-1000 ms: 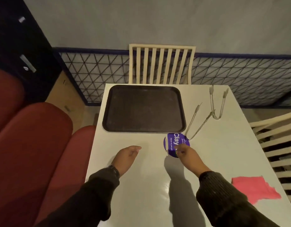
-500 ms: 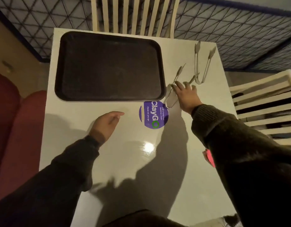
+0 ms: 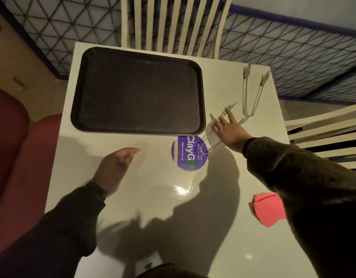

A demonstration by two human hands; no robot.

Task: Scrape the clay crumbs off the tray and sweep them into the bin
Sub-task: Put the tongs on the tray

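Right hand [image 3: 228, 131] fingers [image 3: 227, 113] on tongs [image 3: 211, 137] beside tray [image 3: 137, 91].

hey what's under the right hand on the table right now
The right hand lies over the nearer pair of metal tongs, whose looped end reaches onto the purple sticker. The part beneath the palm is covered.

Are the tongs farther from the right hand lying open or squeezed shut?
Open. The far tongs lie flat on the table, their two arms spread apart in a V and the toothed tips clearly separated, with no hand on them.
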